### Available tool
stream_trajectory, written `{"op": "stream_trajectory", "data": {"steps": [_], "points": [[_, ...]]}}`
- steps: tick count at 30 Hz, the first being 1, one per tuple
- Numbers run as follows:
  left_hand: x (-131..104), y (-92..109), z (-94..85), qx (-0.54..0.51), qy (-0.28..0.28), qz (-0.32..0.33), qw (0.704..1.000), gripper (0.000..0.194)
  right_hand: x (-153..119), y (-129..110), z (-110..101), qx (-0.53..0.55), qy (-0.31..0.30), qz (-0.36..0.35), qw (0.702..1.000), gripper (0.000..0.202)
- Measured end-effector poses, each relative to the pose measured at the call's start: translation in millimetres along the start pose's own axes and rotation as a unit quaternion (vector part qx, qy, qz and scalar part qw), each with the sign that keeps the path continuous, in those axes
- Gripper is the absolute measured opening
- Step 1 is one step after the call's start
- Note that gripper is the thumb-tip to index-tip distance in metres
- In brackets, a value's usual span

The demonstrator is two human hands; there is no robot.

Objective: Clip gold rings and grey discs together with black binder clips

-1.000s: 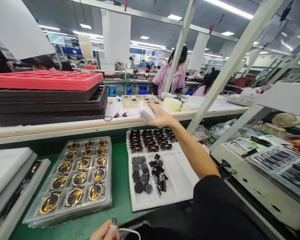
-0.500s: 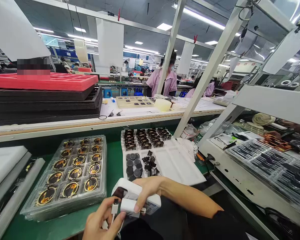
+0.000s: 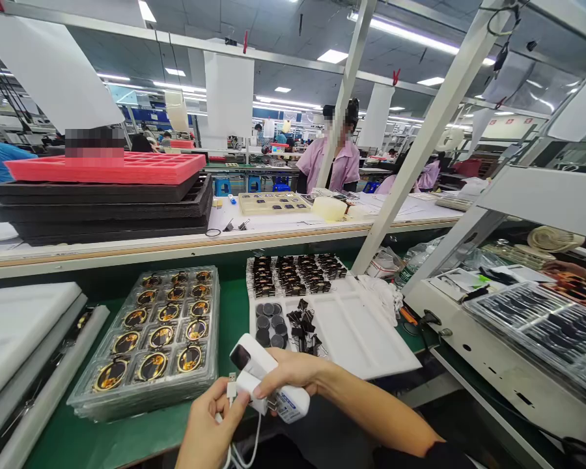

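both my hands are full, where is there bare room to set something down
Bare: the right compartments of the white tray, beside the loose black clips, and the narrow green bench strip between that tray and the clear tray stack. Crowded: the white tray's left side, with discs, and back rows of clips.

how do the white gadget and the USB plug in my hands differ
The white gadget is chunky, with a dark window; the USB plug is slim, with a metal tip. The gadget lies tilted in your right hand; the plug points up in your left hand. Both have white casings.
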State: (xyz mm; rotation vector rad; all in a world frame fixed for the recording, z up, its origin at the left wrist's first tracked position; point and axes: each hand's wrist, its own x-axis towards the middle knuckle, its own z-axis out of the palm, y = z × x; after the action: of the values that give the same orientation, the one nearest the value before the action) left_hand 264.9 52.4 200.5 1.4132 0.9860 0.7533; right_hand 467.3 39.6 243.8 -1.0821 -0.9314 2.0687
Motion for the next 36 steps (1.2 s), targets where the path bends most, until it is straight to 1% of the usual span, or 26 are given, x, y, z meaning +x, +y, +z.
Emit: {"op": "stream_trajectory", "data": {"steps": [3, 4, 5, 6, 7, 9, 11, 12, 14, 16, 18, 20, 23, 25, 27, 30, 32, 34, 36], "points": [[5, 0, -5.5, -0.048, -0.068, -0.042, 0.996, 0.065, -2, 0, 1, 0.031, 0.05, -0.022, 0.998, 0.059], [6, 0, -6.8, -0.07, -0.077, -0.052, 0.993, 0.067, -3, 2, 0, 0.051, 0.066, -0.031, 0.996, 0.062], [8, -1, -7.6, -0.095, -0.071, -0.06, 0.991, 0.069, -5, 5, -1, 0.072, 0.078, -0.046, 0.993, 0.063], [9, -1, -7.8, -0.12, -0.046, -0.065, 0.99, 0.07, -6, 9, -2, 0.091, 0.081, -0.072, 0.99, 0.065], [10, -1, -7.2, -0.143, -0.006, -0.065, 0.988, 0.07, -8, 13, -3, 0.106, 0.073, -0.108, 0.986, 0.068], [12, 2, -3.6, -0.164, 0.085, -0.055, 0.981, 0.069, -10, 24, -4, 0.122, 0.029, -0.194, 0.973, 0.082], [14, 8, 3.0, -0.137, 0.14, -0.038, 0.98, 0.068, -10, 36, -2, 0.119, -0.023, -0.264, 0.957, 0.094], [15, 12, 6.9, -0.113, 0.149, -0.025, 0.982, 0.067, -10, 41, 0, 0.112, -0.045, -0.282, 0.952, 0.096], [16, 17, 14.5, -0.06, 0.14, -0.003, 0.988, 0.062, -7, 48, 6, 0.1, -0.059, -0.296, 0.948, 0.092], [15, 20, 18.7, -0.013, 0.118, 0.014, 0.993, 0.055, -4, 51, 13, 0.107, -0.042, -0.305, 0.945, 0.089], [12, 20, 17.2, 0.028, 0.09, 0.031, 0.995, 0.047, -1, 51, 18, 0.129, -0.016, -0.311, 0.941, 0.089], [6, 20, 10.0, 0.062, 0.061, 0.053, 0.995, 0.042, 2, 48, 21, 0.165, 0.0, -0.313, 0.935, 0.086], [-4, 24, -5.4, 0.108, 0.019, 0.091, 0.99, 0.043, 4, 45, 21, 0.253, 0.015, -0.315, 0.915, 0.081], [-8, 29, -13.5, 0.131, -0.01, 0.106, 0.986, 0.041, 5, 43, 17, 0.304, 0.01, -0.312, 0.9, 0.079], [-11, 33, -17.6, 0.145, -0.018, 0.113, 0.983, 0.04, 6, 43, 13, 0.319, 0.0, -0.307, 0.897, 0.079], [-11, 38, -18.0, 0.171, -0.002, 0.113, 0.979, 0.042, 4, 45, 9, 0.29, -0.013, -0.3, 0.909, 0.08], [-11, 42, -17.9, 0.194, -0.003, 0.106, 0.975, 0.044, 2, 46, 7, 0.253, -0.025, -0.3, 0.92, 0.08], [-12, 46, -19.3, 0.217, -0.018, 0.092, 0.972, 0.048, -3, 47, 5, 0.201, -0.039, -0.3, 0.932, 0.079], [-13, 50, -21.7, 0.238, -0.046, 0.077, 0.967, 0.049, -8, 45, 3, 0.131, -0.053, -0.299, 0.944, 0.077]]}}
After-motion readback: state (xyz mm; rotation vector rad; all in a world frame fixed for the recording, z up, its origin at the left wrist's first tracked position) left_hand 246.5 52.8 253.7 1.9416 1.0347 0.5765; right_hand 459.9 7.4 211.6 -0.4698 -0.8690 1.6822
